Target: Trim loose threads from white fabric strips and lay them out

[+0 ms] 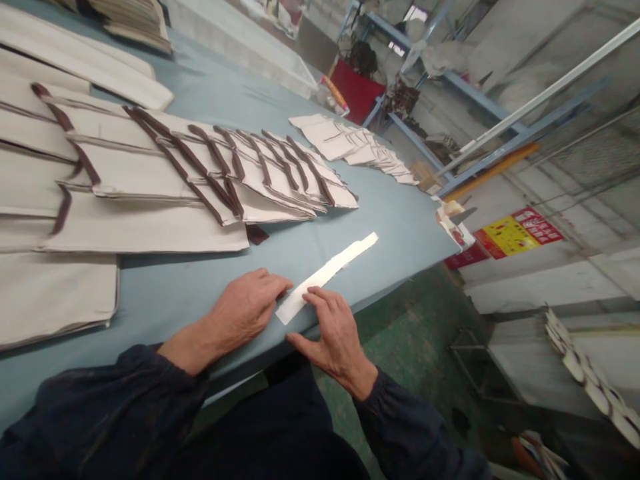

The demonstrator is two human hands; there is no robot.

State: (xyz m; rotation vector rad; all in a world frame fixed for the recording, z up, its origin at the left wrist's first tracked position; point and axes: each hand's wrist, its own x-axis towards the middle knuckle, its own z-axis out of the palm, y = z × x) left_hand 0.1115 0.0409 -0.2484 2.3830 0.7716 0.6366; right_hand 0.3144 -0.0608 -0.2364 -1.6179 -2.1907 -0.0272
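Observation:
A narrow white strip (333,268) lies slantwise on the blue-green table near its front edge. My left hand (250,303) rests at the strip's lower left, its fingers pressed together and pointing at the strip; what they hold, if anything, is hidden. On the other side, my right hand (333,330) is open, thumb spread away, with its fingertips touching the strip's lower part. Behind my hands, overlapping beige fabric pieces with dark brown edging (280,167) cover the table's middle.
Beige panels (55,287) are stacked at the left. More pale pieces (350,143) lie farther back. The table (400,220) ends at the right beside a small white box (455,227). Blue shelving (480,100) stands beyond, above a green floor (425,320).

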